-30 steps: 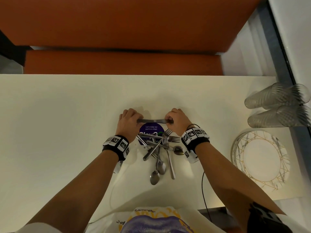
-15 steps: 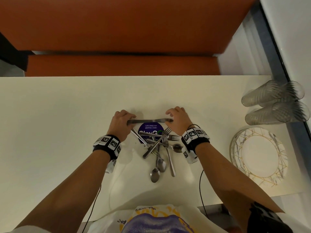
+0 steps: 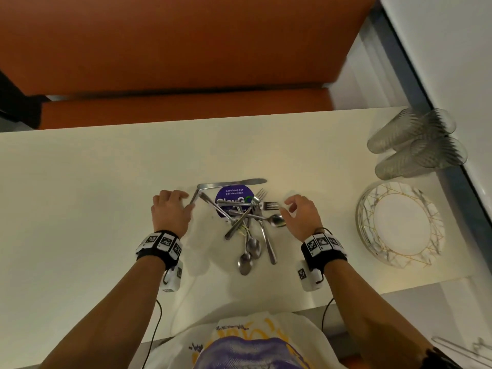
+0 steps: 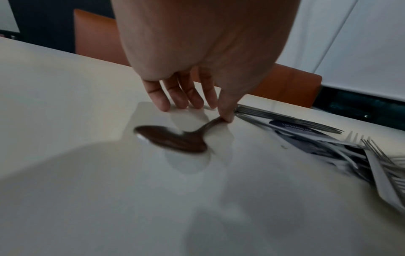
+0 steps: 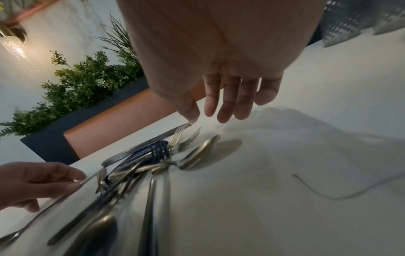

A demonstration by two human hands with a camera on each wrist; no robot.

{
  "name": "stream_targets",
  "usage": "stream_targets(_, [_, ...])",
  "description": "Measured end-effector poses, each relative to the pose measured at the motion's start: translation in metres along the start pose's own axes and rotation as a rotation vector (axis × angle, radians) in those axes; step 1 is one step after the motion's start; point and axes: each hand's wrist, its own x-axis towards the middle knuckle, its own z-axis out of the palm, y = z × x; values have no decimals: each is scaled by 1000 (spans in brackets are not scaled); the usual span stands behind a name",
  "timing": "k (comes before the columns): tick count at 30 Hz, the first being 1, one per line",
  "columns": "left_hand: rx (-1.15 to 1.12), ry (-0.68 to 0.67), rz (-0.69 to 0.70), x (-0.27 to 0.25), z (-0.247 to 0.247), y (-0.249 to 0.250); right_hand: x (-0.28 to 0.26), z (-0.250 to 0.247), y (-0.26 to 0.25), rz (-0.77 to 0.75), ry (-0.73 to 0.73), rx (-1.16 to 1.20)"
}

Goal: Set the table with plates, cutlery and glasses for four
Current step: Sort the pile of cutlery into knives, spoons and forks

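A bundle of knives [image 3: 231, 183] lies flat on the white table [image 3: 80, 195], just beyond a tangled pile of forks and spoons [image 3: 247, 222]. My left hand [image 3: 183, 202] is at the pile's left side and pinches the handle of a spoon [image 4: 173, 140] between thumb and forefinger. The spoon's bowl lies under my palm, while my other fingertips [image 4: 181, 102] touch the table. My right hand [image 3: 288, 206] hovers to the right of the pile with relaxed fingers, beside fork tines [image 3: 269, 205] and a spoon bowl [image 5: 197, 155]; it holds nothing.
A stack of gold-patterned plates [image 3: 399, 225] stands at the right, with several ribbed glasses [image 3: 415, 147] lying on their sides behind it by the wall. A purple round sticker [image 3: 233, 199] lies under the pile. An orange bench [image 3: 186, 107] runs along the far edge.
Both hands held the knife bundle by its ends; the bundle now lies on the table. Both hands drew back toward me, and the left took hold of a spoon handle.
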Motion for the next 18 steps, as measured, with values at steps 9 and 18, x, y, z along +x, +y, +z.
stream_targets(9, [-59, 8, -30, -17, -3, -19, -15, 5, -6, -26, 57, -178])
stream_targets(18, [-52, 4, -24, -18, -4, -8, 32, 37, -108, -503, -65, -340])
